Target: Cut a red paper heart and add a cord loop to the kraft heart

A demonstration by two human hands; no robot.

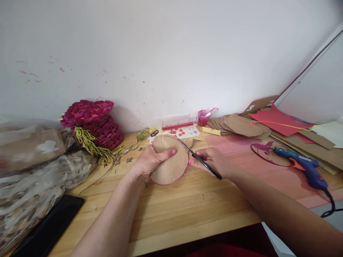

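A round cardboard disc (171, 167) with a magenta line along part of its rim is held above the wooden table, near the middle of the view. My left hand (154, 160) grips it from the left, thumb on top and the other fingers hidden beneath. From the right, my right hand (207, 160) holds black-handled scissors (203, 163), their blades at the disc's upper right edge. A small brown scrap (195, 142) lies just beyond the blades.
At left are stacked magenta pieces (91, 114) with yellow-green yarn, plastic bags (66, 171) and a black phone-like slab (50, 228). Behind stands a pink-stained cup (204, 117). To the right lie cardboard discs (243, 125), red sheets (281, 119) and a blue glue gun (308, 167).
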